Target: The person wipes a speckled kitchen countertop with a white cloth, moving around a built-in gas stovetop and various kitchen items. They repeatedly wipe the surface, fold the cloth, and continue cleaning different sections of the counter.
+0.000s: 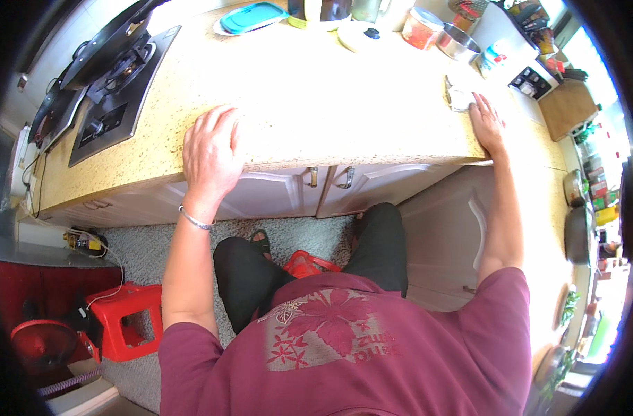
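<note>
My left hand (212,143) rests palm down on the front edge of the speckled yellow countertop (290,140), its fingers bent over the top and nothing visible in it. Farther right, my right hand (487,122) lies on the counter with its fingers stretched forward. Its fingertips touch or lie just beside a crumpled white cloth or tissue (461,99); whether they press on it I cannot tell. Strong glare washes out the middle of the counter.
A gas hob (113,114) with a black wok (105,49) stands at the left. Along the back are a blue-lidded container (254,18), a white lid (359,37), a plastic jar (422,30) and a steel pot (458,42). Red plastic stools (105,322) stand below.
</note>
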